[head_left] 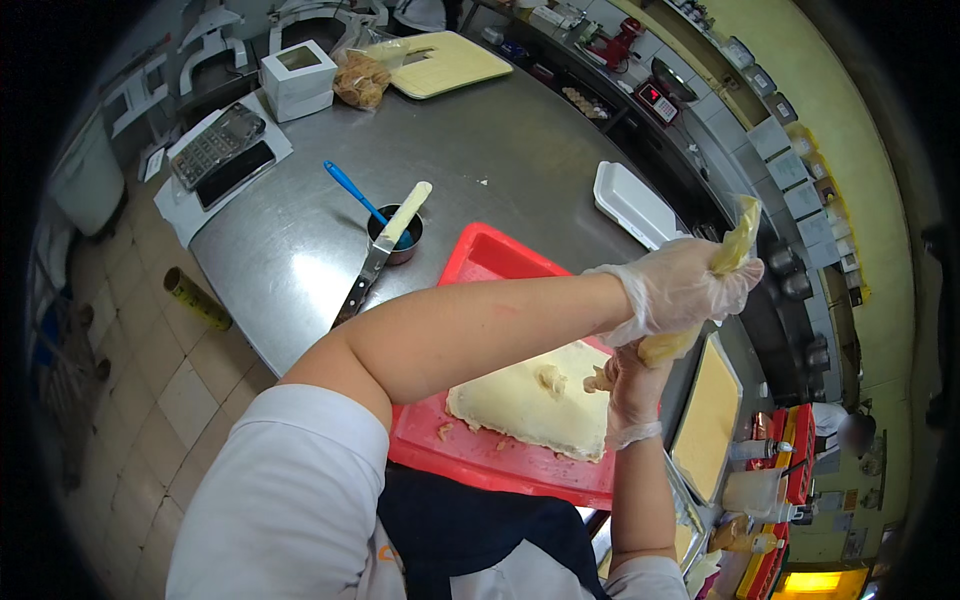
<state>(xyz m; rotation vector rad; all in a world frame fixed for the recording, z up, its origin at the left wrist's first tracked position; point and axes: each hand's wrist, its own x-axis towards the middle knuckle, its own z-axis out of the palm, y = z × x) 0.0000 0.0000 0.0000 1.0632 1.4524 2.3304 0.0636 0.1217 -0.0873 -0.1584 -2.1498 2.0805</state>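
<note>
Both of my hands wear clear plastic gloves and grip a piping bag (668,347) of pale yellow cream. My left hand (680,285), its arm crossing over the red tray, is closed round the upper part, and the bag's loose end sticks out above it. Just below, my right hand (637,392) wraps round the lower part; the bag's tip is hard to make out. Beneath them a rectangular cake (520,408) covered in pale cream lies in the red tray (425,445). A dollop of cream (550,379) sits on its top, and crumbs lie beside it. My left forearm hides part of tray and cake.
An offset spatula (375,262) with cream on its blade leans against a small pot (403,248) holding a blue-handled utensil (350,187). A white foam container (632,203) stands behind my hands. Farther off are a white box (298,80), a bag of brown food (361,80) and a yellow board (455,65).
</note>
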